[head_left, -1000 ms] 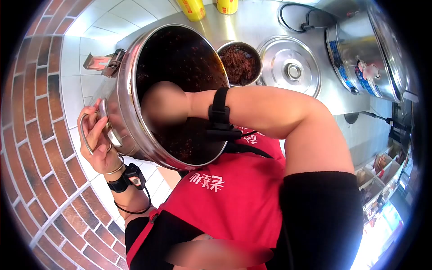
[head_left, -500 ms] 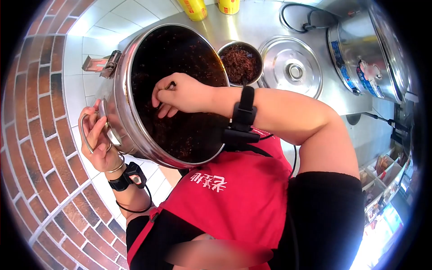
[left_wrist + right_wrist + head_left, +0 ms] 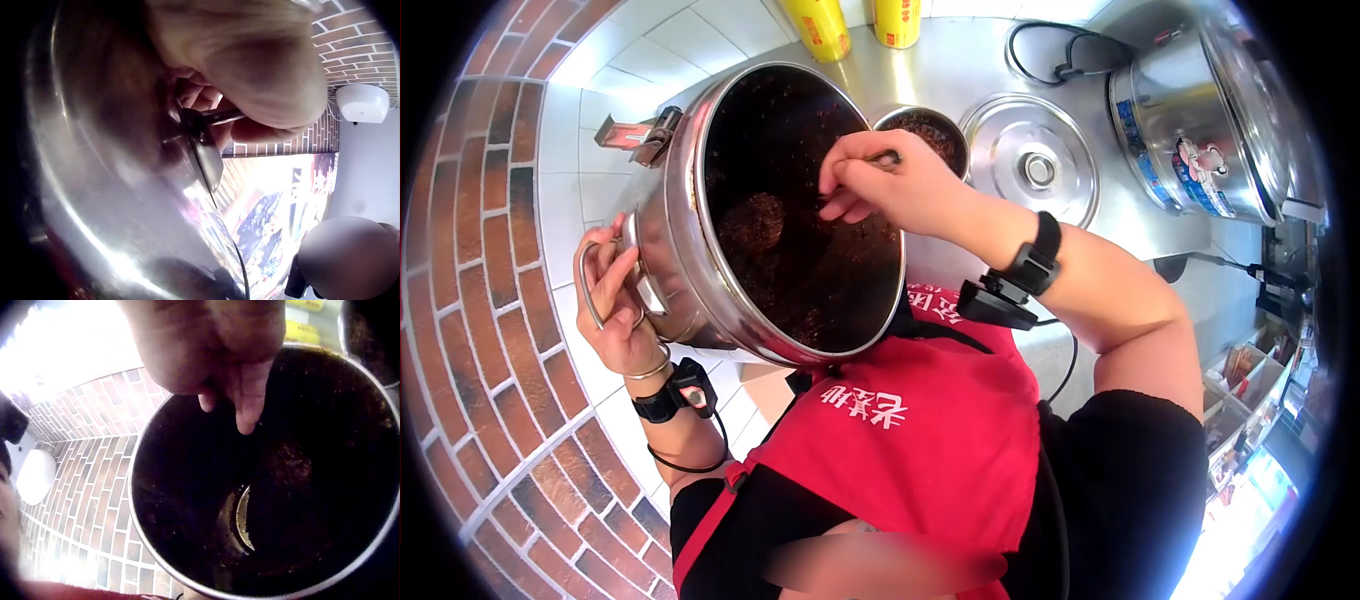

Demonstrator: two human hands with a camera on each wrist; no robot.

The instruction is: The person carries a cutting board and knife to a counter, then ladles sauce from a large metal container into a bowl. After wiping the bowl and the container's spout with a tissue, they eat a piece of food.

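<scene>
A big steel pot stands tilted toward me, with dark, oily red-flecked contents inside. My left hand grips its wire side handle; in the left wrist view the fingers wrap that handle beside the shiny wall. Over the pot's right rim, my right hand curls round a ladle, whose handle end sticks out by the thumb. Inside the pot, the ladle's bowl is heaped with dark red, chili-like dregs. The right wrist view shows a bright curved edge below the fingers. Most of the ladle's handle is lost in the dark.
Just right of the pot sits a smaller steel container of dark red dregs. A round steel lid lies on the steel counter, near another large lidded pot. Yellow rolls stand behind; a brick wall is at left.
My right hand has risen from deep in the pot toward its right rim. The loaded ladle bowl now shows inside the pot. My left hand keeps its hold on the handle.
</scene>
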